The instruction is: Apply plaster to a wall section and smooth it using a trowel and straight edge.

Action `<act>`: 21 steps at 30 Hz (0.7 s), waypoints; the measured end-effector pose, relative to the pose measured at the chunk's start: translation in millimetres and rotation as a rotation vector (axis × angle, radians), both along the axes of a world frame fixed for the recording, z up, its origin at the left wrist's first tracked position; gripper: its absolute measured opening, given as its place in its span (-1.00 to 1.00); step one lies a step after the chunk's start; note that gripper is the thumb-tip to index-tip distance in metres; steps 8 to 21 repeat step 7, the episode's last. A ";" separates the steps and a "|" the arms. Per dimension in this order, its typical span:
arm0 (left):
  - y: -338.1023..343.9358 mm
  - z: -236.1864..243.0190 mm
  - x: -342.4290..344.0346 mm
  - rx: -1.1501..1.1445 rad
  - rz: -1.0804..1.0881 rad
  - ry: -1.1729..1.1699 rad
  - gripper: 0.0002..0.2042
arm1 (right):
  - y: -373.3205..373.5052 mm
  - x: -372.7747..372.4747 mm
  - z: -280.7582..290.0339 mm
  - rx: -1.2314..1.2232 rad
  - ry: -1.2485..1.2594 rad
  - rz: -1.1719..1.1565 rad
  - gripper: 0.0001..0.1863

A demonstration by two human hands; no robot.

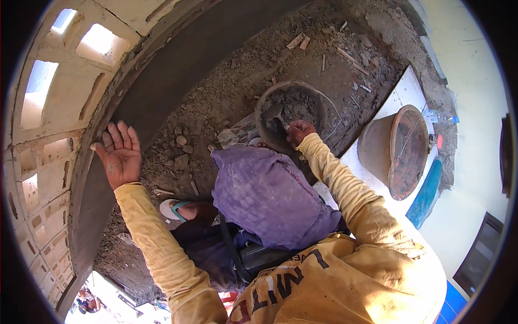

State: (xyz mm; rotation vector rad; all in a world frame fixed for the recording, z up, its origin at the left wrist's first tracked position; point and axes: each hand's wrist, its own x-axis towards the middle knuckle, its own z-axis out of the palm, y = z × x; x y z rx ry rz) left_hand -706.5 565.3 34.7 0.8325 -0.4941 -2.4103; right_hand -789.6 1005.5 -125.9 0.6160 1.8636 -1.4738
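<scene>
My right hand (299, 132) grips the handle of a trowel (273, 112), whose blade dips into wet grey mortar (297, 103). The mortar sits in a round bucket (260, 127) on the dirt in front of me, its thin wire handle (335, 110) folded to the right. Over on the left, my left hand (123, 156) is spread with palm up and fingers stretched, holding nothing. It lies close against a smooth grey plastered band (100, 189) at the foot of the block wall; whether it touches cannot be told.
A perforated block wall (65, 102) curves along the left. A second bucket (372, 148) lies tipped on a white board (396, 97) at the right, near a teal object (426, 186) and a plastic bottle (440, 117). Rubble and wood scraps (298, 41) litter the dirt. Purple cloth (264, 194) bulges before me.
</scene>
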 end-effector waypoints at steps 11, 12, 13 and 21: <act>4.2 3.3 -3.3 0.015 -0.004 0.006 -0.51 | 24.6 24.4 34.2 -0.090 0.178 0.005 -0.67; 4.2 3.3 -3.3 0.015 -0.004 0.006 -0.51 | 24.6 24.4 34.2 -0.090 0.178 0.005 -0.67; 4.2 3.3 -3.3 0.015 -0.004 0.006 -0.51 | 24.6 24.4 34.2 -0.090 0.178 0.005 -0.67; 4.2 3.3 -3.3 0.015 -0.004 0.006 -0.51 | 24.6 24.4 34.2 -0.090 0.178 0.005 -0.67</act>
